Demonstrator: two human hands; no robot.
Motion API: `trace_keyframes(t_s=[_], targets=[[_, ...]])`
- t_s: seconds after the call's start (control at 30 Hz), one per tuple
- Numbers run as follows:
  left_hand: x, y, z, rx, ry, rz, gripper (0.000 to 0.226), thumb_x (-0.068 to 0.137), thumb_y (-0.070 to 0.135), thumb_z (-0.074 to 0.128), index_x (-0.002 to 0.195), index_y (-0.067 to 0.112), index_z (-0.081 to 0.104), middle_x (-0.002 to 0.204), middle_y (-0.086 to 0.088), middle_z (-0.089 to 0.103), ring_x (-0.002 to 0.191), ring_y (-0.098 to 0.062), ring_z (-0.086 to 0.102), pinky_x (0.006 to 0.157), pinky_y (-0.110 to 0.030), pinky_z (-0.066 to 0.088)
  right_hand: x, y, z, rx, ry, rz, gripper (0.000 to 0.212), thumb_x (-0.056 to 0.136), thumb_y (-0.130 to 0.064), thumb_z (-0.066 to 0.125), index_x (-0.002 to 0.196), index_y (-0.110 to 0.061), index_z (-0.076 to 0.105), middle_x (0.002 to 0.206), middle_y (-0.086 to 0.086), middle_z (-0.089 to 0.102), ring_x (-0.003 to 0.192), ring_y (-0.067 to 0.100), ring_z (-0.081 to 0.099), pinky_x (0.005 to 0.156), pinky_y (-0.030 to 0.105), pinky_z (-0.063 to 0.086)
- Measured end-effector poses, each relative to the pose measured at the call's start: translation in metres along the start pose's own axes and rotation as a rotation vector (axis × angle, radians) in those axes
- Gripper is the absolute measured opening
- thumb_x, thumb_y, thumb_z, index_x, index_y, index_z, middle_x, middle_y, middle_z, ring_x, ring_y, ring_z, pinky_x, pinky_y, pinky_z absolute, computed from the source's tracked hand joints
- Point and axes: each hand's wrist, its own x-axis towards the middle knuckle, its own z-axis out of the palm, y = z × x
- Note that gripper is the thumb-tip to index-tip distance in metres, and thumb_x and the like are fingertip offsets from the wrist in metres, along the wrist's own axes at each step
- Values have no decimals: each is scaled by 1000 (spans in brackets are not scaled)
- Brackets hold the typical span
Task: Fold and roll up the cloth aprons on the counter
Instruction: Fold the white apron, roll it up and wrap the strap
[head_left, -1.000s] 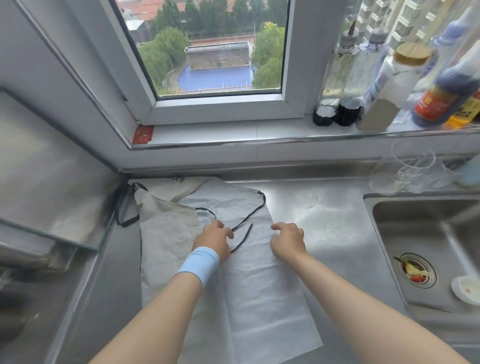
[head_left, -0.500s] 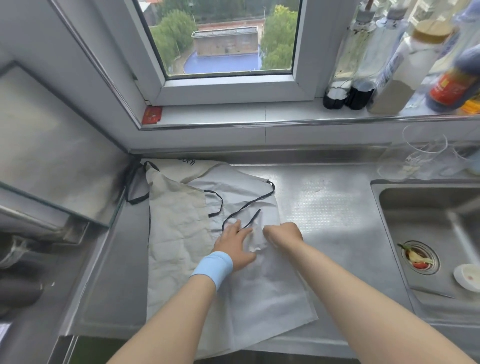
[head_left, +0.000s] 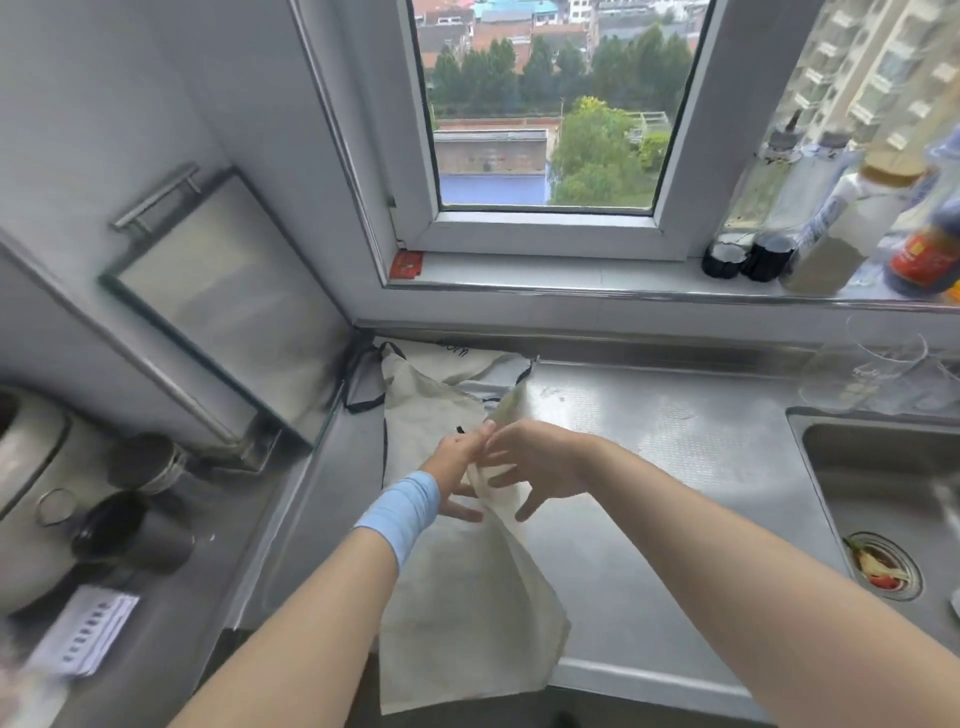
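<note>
We find the upper apron no longer flat. Half a second ago it lay spread on the counter under both hands. Now its middle is gathered and raised, and the near end hangs past the counter's front edge. The left hand and right hand meet on the gathered part. Both have fingers closed on cloth, though the right's lower fingers are splayed (motion blur limits certainty). We judge this to be the start of a lengthwise fold, with rolling not yet begun. The lower apron lies flat beneath, untouched.

Containers:
- The sink holds a strainer with food scraps.
- The sill bottles are nearly empty, with dark dregs.
- The jar holds pale powder.
</note>
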Motion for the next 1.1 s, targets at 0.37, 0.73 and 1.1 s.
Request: trace_keyframes(t_s=[0.37,0.73,1.1], targets=[[-6,-81,-106,688,268,-104,26,82,6,58,108,11,63,103,-12,68,81,-31,69,77,-38,60,63,55,85,-722,471,19,59,81,-17,47,139,-29,52,149,-4,44,136,21,42,108,29,35],[22,-33,-110,933,286,254,31,89,27,52,119,26,62,121,2,65,108,-22,60,94,-33,49,89,39,64,-860,591,85,52,86,-21,43,136,-31,53,142,2,54,128,24,52,107,36,42],[125,74,-70,1121,303,514,38,91,24,53,130,27,53,129,2,56,126,-24,41,107,-39,36,125,-47,-77,-721,929,-97,72,88,-3,33,150,-39,27,128,5,59,97,28,59,67,31,44]])
